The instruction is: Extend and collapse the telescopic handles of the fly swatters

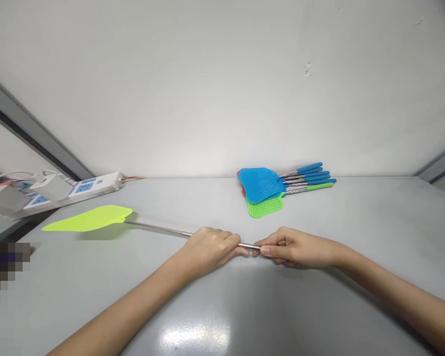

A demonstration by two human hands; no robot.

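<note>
A yellow-green fly swatter [96, 219] with a long, extended metal rod spans the left half of the view, its paddle tilted just above the table. My left hand [215, 247] is wrapped round the middle of the rod from above. Close to its right, my right hand [291, 247] pinches the rod's near end, where thumb and fingers cover the handle. A short length of bare metal shows between both hands. Behind them lies a pile of fly swatters [261, 185] with blue, green and red paddles, their metal rods short and their grips pointing right.
White power strips [96, 187] with plugs and cables lie at the table's left edge, near the paddle. A plain wall [193, 99] rises along the back of the grey table [170, 296]. A blurred-out patch [5, 267] covers something at far left.
</note>
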